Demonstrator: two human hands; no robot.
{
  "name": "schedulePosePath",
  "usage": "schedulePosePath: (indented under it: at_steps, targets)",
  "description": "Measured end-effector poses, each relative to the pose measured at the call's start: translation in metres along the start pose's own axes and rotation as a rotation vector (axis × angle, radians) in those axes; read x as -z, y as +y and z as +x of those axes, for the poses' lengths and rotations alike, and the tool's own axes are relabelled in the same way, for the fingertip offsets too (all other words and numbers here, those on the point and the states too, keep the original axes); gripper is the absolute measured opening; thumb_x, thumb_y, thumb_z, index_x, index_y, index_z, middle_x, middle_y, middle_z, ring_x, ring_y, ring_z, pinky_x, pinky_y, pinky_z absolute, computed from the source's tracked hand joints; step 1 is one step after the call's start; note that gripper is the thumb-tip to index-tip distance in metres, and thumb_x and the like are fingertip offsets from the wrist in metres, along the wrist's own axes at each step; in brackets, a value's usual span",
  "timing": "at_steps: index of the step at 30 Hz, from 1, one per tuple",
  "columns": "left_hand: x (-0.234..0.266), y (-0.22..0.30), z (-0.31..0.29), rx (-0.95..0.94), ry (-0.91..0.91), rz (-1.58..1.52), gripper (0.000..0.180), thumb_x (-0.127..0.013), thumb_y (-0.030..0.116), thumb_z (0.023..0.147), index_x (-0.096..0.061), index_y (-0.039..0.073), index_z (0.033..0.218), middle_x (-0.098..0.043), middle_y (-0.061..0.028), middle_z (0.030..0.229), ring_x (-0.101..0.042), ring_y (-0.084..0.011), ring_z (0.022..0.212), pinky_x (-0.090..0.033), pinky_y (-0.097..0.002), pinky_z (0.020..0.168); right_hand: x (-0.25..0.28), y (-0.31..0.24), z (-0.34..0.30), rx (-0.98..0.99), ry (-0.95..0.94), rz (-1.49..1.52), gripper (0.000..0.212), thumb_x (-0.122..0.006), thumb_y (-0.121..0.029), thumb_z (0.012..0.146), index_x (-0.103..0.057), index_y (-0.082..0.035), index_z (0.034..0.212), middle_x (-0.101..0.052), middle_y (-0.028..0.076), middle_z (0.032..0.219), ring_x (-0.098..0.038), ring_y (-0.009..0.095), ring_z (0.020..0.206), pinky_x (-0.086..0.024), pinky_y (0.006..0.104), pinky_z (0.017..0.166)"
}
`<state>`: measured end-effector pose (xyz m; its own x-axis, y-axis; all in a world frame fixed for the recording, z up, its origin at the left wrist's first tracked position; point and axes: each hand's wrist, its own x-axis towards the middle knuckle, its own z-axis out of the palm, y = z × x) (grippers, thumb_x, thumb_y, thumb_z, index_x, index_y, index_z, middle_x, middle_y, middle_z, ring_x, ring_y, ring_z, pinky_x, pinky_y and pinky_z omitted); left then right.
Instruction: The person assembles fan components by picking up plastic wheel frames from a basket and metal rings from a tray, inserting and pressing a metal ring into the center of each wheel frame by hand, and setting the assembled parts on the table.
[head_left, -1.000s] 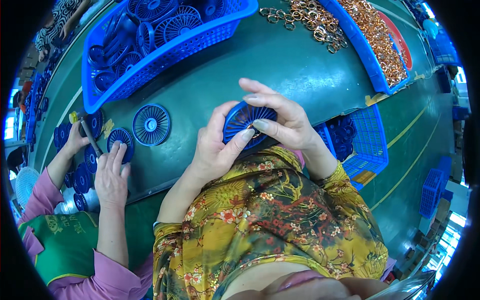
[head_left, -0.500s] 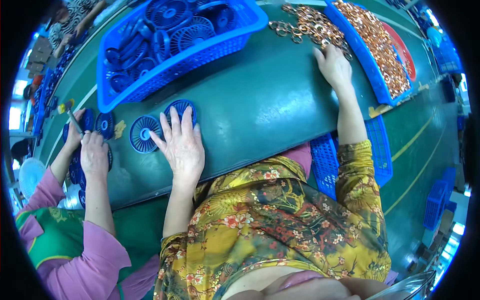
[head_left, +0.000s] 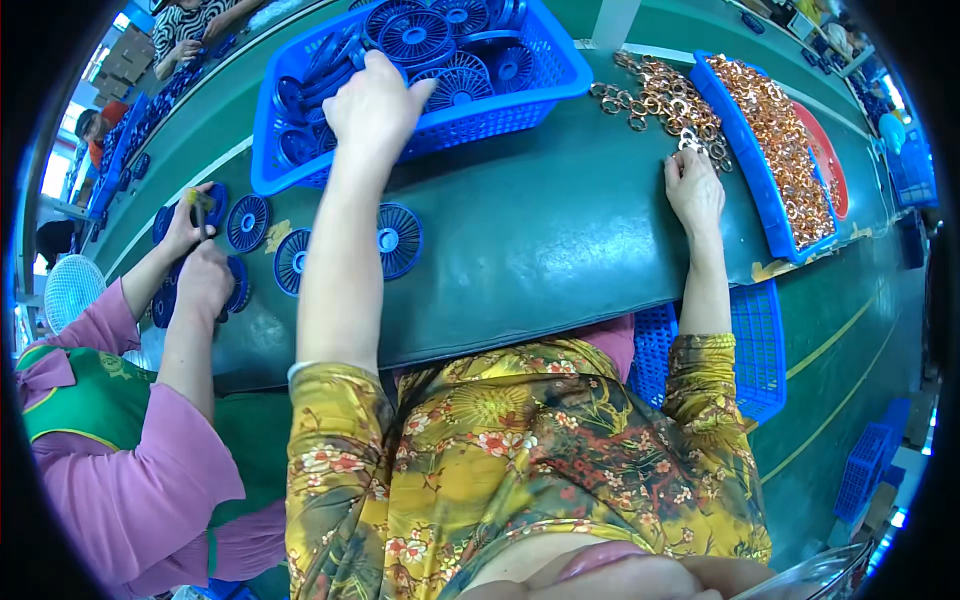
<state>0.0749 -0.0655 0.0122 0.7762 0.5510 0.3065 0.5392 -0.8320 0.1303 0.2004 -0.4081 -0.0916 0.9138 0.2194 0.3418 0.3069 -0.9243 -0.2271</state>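
Observation:
My left hand (head_left: 372, 108) is over the near side of a blue plastic basket (head_left: 450, 125) heaped with blue round spoked grilles (head_left: 412, 38). Its thumb stands apart from the bent fingers, whose tips are partly hidden. Below it, my forearm passes between two more grilles lying on the table, a left one (head_left: 291, 262) and a right one (head_left: 400, 240). At the near edge of a loose pile of copper-coloured rings (head_left: 665, 92), my right hand (head_left: 695, 190) has its fingers pinched at a shiny ring (head_left: 688, 138).
A long blue tray (head_left: 742, 150) full of copper-coloured rings stands right of the pile, beside a red dish (head_left: 828, 165). At left, a co-worker's hands (head_left: 205, 265) hold a tool over several blue grilles. The green table's (head_left: 500, 270) front edge runs along my waist.
My left hand has lifted off the grilles on the table and moved up to the basket. My right hand remains at the ring pile, its fingers now pinched at a ring.

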Motion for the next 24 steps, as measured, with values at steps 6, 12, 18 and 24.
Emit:
schedulePosePath:
  at_steps: [6, 12, 18, 24]
  targets:
    - [0.008, -0.009, 0.004, 0.082, 0.163, -0.138, 0.048, -0.043, 0.019, 0.087, -0.046, 0.024, 0.135, -0.067, -0.0236, 0.099, -0.064, -0.0425, 0.095, -0.050, -0.0499, 0.083, -0.001, 0.003, -0.006, 0.038, 0.082, 0.070, 0.019, -0.058, -0.025, 0.086, -0.061, -0.006, 0.087, -0.063, 0.015, 0.089, -0.063, 0.036, 0.082, -0.050, 0.0472, 0.071]
    - [-0.006, -0.015, -0.105, -0.265, 0.468, -1.081, 0.040, -0.053, -0.002, 0.089, -0.053, -0.004, 0.128, -0.063, -0.0149, 0.117, -0.061, -0.0180, 0.101, -0.047, -0.0290, 0.088, 0.021, -0.020, -0.035, 0.187, 0.189, 0.525, 0.011, -0.065, -0.014, 0.085, -0.063, -0.003, 0.086, -0.064, 0.011, 0.083, -0.064, 0.023, 0.068, -0.050, 0.0327, 0.061]
    - [-0.037, -0.017, -0.172, -0.021, 0.080, -1.203, 0.044, -0.071, -0.002, 0.080, -0.058, 0.000, 0.121, -0.064, -0.0103, 0.112, -0.062, -0.0148, 0.096, -0.050, -0.0266, 0.083, 0.036, -0.056, -0.071, 0.442, 0.345, 0.679, 0.012, -0.071, -0.003, 0.078, -0.064, -0.002, 0.087, -0.063, 0.010, 0.083, -0.061, 0.023, 0.072, -0.049, 0.0317, 0.061]
    - [-0.025, 0.011, -0.160, -0.249, 0.167, -1.087, 0.021, -0.065, 0.019, 0.090, -0.062, 0.000, 0.098, -0.058, -0.0055, 0.084, -0.052, -0.0156, 0.073, -0.044, -0.0279, 0.073, 0.053, -0.091, -0.094, 0.651, 0.411, 0.658, 0.022, -0.078, -0.003, 0.066, -0.065, -0.006, 0.083, -0.062, 0.007, 0.083, -0.060, 0.023, 0.073, -0.048, 0.0334, 0.063]
